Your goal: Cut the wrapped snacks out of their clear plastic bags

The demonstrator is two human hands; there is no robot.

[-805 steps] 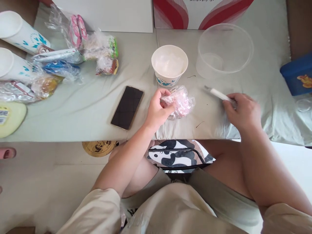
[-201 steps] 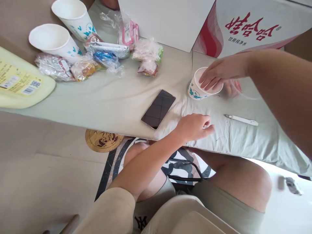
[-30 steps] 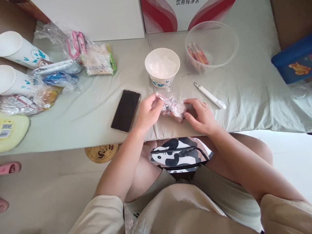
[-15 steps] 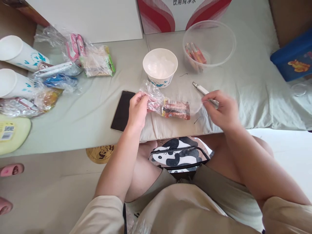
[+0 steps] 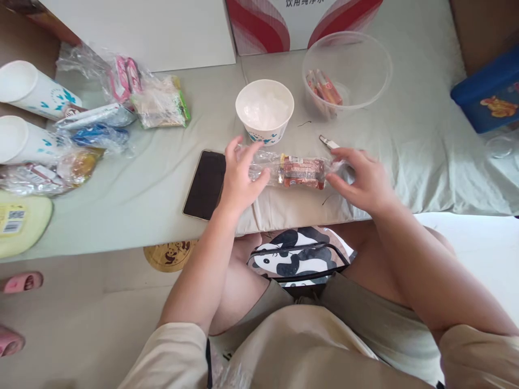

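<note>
A clear plastic bag [image 5: 267, 167] with small red-brown snack packets [image 5: 304, 173] inside lies crosswise near the front edge of the cloth-covered surface. At the bag's left end my left hand [image 5: 242, 181] is open, fingers and thumb spread around the crumpled plastic. My right hand [image 5: 363, 179] has its thumb and fingers closed on the right end of the bag; the exact pinch is partly hidden. Behind the right fingers, a slim white-handled tool with a metal tip [image 5: 329, 141] is partly covered. A white paper bowl [image 5: 265, 108] stands just beyond the bag.
A black phone [image 5: 203, 183] lies left of my left hand. Behind are a clear plastic tub [image 5: 365, 94] holding similar packets [image 5: 324, 87] and a red-white box [image 5: 300, 27]. Wrapped snacks [image 5: 162, 105] and paper cups [image 5: 34, 89] crowd the left; a blue container [image 5: 486, 92] is at right.
My left hand has let go of the plastic and spread its fingers. The packets have shifted slightly right and away from me, and my right fingers are now close against their end.
</note>
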